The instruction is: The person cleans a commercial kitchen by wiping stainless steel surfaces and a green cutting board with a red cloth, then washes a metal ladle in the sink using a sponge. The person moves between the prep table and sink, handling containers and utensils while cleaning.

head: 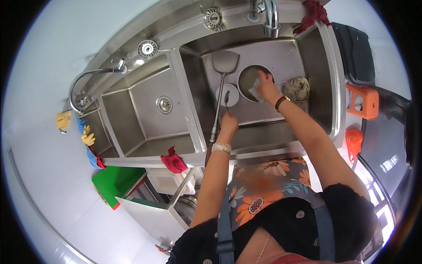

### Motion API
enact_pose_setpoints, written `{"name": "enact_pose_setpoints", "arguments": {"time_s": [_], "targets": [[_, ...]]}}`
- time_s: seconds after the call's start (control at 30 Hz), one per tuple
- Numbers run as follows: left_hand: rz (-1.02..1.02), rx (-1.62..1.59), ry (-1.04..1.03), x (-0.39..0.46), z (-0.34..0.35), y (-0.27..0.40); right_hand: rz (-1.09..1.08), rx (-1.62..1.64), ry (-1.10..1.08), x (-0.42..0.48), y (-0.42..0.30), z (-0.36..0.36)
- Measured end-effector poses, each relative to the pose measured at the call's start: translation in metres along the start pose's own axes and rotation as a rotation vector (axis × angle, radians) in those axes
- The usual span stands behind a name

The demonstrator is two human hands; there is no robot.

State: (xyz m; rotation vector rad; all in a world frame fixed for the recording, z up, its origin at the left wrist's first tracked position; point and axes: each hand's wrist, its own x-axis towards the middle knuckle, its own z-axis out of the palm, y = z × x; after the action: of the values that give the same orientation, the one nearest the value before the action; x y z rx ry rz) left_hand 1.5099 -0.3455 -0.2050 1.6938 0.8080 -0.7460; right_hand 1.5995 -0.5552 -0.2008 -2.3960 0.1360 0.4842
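My left hand (229,122) grips the handle of a metal spoon (227,98), whose bowl is over a small white dish (234,96). In my right hand (268,87) is a grey scouring pad (255,90), held at a round white-rimmed basin (245,77) that seems to contain cloudy water. Left of the basin lies a wok spatula (225,62), its long handle passing over the dish and the sink's front edge. A crumpled beige cloth (297,88) rests right of the basin. All stand in the right compartment of a stainless steel sink (277,51).
A chrome faucet (272,28) overhangs the back of this compartment. The divider (189,99) separates it from a compartment with a drain (164,105). Red cloths hang at the front rim (173,161) and back right corner (315,15). An orange stool (367,102) stands at right.
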Motion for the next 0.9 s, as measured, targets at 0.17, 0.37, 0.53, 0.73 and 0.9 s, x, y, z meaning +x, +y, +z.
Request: {"name": "enact_pose_setpoints", "arguments": {"time_s": [0.17, 0.37, 0.53, 0.73, 0.9], "targets": [[0.238, 0.633, 0.425, -0.012, 0.017, 0.035, -0.502, -0.921, -0.185, 0.012, 0.008, 0.013], [0.55, 0.421, 0.33, -0.009, 0.065, 0.056, 0.22, -0.305, -0.109, 0.036, 0.032, 0.058], [0.526, 0.19, 0.149, 0.054, 0.077, 0.048, 0.088, -0.302, 0.193, 0.061, 0.05, 0.084], [0.227, -0.148, 0.089, 0.064, 0.074, 0.074, 0.288, 0.629, -0.124, 0.054, 0.004, 0.068], [0.573, 0.433, 0.284, 0.066, 0.068, 0.091, -0.362, -0.248, -0.462, 0.003, 0.032, 0.004]]}}
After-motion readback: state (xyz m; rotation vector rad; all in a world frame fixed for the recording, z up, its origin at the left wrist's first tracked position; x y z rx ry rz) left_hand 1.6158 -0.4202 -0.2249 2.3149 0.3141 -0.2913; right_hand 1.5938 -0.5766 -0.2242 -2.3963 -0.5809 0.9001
